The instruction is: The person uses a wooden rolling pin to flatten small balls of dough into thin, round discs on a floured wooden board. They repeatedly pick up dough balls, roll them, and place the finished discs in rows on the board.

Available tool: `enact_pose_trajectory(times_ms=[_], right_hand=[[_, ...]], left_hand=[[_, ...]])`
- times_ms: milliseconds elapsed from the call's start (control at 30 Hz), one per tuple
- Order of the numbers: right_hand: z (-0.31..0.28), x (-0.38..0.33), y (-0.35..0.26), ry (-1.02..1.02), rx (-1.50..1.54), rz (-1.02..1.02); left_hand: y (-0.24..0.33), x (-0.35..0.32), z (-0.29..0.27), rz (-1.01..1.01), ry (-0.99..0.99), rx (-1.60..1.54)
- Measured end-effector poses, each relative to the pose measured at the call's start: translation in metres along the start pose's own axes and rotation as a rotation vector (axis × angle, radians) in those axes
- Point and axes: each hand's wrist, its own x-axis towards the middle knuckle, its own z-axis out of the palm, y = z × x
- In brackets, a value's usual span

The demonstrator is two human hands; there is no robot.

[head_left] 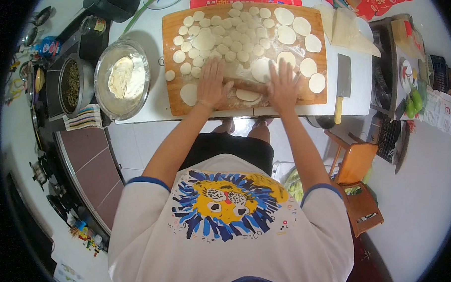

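Overhead view of a person at a rectangular wooden cutting board (pixel 171 64) dusted with flour, which lies on a white table (pixel 359 86). Both hands rest palm-down on the near half of the board: the left hand (pixel 211 85) with fingers extended and close together, the right hand (pixel 283 84) with fingers extended and slightly spread. Between and under the palms lies a wooden rolling pin (pixel 245 85), largely hidden, and a thin rolled dough disc (pixel 248 95) sits just in front of it at the board's near edge. Small thick rounds of cut dough (pixel 224 29) cover the far left and middle of the board; flattened pale wrappers (pixel 298 41) lie along its right side. Left of the board stands a round metal bowl (pixel 104 94) holding a lump of dough and flour, and further left a dark pot of green filling (pixel 70 85). Right of the board lies a steel cleaver with a wooden handle (pixel 343 78).
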Motion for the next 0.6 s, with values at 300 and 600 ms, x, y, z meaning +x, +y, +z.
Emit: enact_pose_trajectory(times_ms=[300, 600], right_hand=[[-0.013, -0.035, -0.019, -0.128, 0.02, -0.06], [-0.015, -0.039, -0.018, -0.094, 0.016, -0.069]], left_hand=[[-0.005, -0.064, 0.003, 0.023, -0.039, -0.035], [-0.001, -0.066, 0.002, 0.038, 0.046, -0.018]])
